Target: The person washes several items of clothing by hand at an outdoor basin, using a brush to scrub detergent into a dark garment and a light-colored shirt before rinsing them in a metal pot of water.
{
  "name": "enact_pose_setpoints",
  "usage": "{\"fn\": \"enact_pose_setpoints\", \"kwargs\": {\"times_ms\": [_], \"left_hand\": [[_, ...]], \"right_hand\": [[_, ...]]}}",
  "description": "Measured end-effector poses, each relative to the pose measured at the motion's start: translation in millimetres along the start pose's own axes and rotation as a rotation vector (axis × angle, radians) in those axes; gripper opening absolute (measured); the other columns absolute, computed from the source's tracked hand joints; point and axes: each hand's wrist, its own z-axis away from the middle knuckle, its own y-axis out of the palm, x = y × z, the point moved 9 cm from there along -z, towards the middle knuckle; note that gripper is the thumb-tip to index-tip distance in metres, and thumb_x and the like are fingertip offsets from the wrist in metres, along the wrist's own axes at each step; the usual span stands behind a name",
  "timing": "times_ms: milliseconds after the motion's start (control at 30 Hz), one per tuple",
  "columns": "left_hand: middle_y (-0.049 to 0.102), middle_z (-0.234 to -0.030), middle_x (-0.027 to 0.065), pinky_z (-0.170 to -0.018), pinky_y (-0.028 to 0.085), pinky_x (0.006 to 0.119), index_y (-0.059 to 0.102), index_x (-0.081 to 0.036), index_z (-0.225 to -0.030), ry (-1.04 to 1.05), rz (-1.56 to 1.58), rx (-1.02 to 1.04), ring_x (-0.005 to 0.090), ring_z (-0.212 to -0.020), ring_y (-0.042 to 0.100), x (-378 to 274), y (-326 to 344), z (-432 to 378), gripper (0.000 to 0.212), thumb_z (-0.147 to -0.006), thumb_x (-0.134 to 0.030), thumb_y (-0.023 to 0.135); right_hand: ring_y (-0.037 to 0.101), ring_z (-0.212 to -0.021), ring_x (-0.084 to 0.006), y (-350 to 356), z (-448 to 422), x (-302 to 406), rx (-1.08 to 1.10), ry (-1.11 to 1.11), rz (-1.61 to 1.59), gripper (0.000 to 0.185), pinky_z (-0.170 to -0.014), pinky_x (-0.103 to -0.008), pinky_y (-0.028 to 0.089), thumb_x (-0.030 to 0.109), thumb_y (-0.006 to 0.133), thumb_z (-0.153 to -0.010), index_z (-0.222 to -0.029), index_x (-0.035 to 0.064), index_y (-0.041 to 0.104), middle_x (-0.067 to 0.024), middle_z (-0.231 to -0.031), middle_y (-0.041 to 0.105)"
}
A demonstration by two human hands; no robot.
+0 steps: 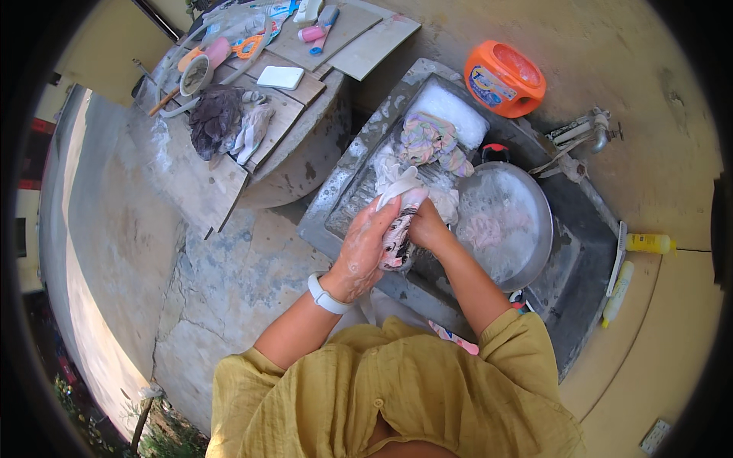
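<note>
A small wet garment (397,239), white with pink and black patterning, is bunched between my two hands over the near edge of a concrete sink (320,229). My left hand (361,246), streaked with suds, grips it from the left. On its right side my right hand (428,226) holds it too, with the fingers partly hidden. White cloth (396,180) rises just beyond my fingers; whether it belongs to the same garment is unclear. Farther back on the sudsy ribbed washing surface (352,207) lies a crumpled pastel cloth (429,140), with white suds (452,111) behind it.
Right of my hands, a round metal basin (545,246) holds sudsy water and pinkish cloth (484,230). An orange detergent tub (504,79), a tap (600,131) and a yellow bottle (648,243) line the wall side. Dark cloth (216,120) and a white phone-like slab (280,77) lie on boards (280,126).
</note>
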Motion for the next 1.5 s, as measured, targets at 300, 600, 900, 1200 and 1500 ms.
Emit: {"fn": "enact_pose_setpoints", "kwargs": {"times_ms": [300, 600, 900, 1200, 1500], "left_hand": [[0.054, -0.088, -0.0048, -0.069, 0.041, 0.021, 0.053, -0.005, -0.125, -0.109, -0.459, 0.317, 0.0045, -0.075, 0.047, 16.2, 33.3, 45.9, 0.035, -0.094, -0.022, 0.055], [0.054, -0.079, 0.0064, -0.07, 0.04, 0.029, 0.062, 0.0, -0.101, 0.642, -0.857, 0.258, 0.0177, -0.076, 0.05, -82.7, 43.2, 53.8, 0.018, -0.088, -0.013, 0.06], [0.054, -0.091, -0.0008, -0.078, 0.036, 0.02, 0.056, -0.003, -0.103, 0.398, -0.244, -0.011, 0.0057, -0.084, 0.045, -65.1, -13.5, 18.8, 0.023, -0.094, -0.023, 0.052], [0.063, -0.107, 0.0119, -0.081, 0.053, 0.036, 0.056, 0.0, -0.115, -0.232, 0.217, -0.154, 0.0219, -0.094, 0.063, 47.8, -81.6, -30.7, 0.037, -0.086, -0.019, 0.065], [0.063, -0.084, 0.0, -0.064, 0.043, 0.022, 0.06, -0.001, -0.106, 0.496, -0.74, 0.158, 0.0052, -0.072, 0.051, -33.2, 43.8, -1.0, 0.019, -0.092, -0.014, 0.057]], "right_hand": [[0.061, -0.082, -0.015, -90.0, -51.6, 72.8, -0.188, 0.077, -0.365, 0.017, -0.072, -0.029, 0.049, 0.011, 0.06, -0.083, -0.096, 0.0007, 0.065, -0.0098, -0.093, 0.066], [0.061, -0.071, -0.021, -150.5, -28.0, 241.9, -0.218, -0.424, 1.089, 0.013, -0.066, -0.0314, 0.048, 0.009, 0.06, -0.079, -0.083, -0.0019, 0.064, -0.0109, -0.077, 0.063], [0.062, -0.084, -0.033, -171.7, -18.1, 238.2, -0.494, -0.445, 0.821, 0.019, -0.076, -0.0352, 0.048, 0.008, 0.055, -0.08, -0.093, -0.0028, 0.064, -0.0189, -0.089, 0.066], [0.055, -0.101, -0.0402, -70.3, -34.7, 40.7, 0.256, -0.123, 0.882, 0.029, -0.09, -0.046, 0.043, 0.017, 0.051, -0.08, -0.105, 0.0037, 0.06, -0.0251, -0.106, 0.059], [0.061, -0.09, -0.0148, -50.5, -10.8, 28.4, -0.343, 0.139, -0.596, 0.026, -0.078, -0.0302, 0.048, 0.006, 0.063, -0.08, -0.106, 0.0081, 0.06, -0.0066, -0.097, 0.063]]}}
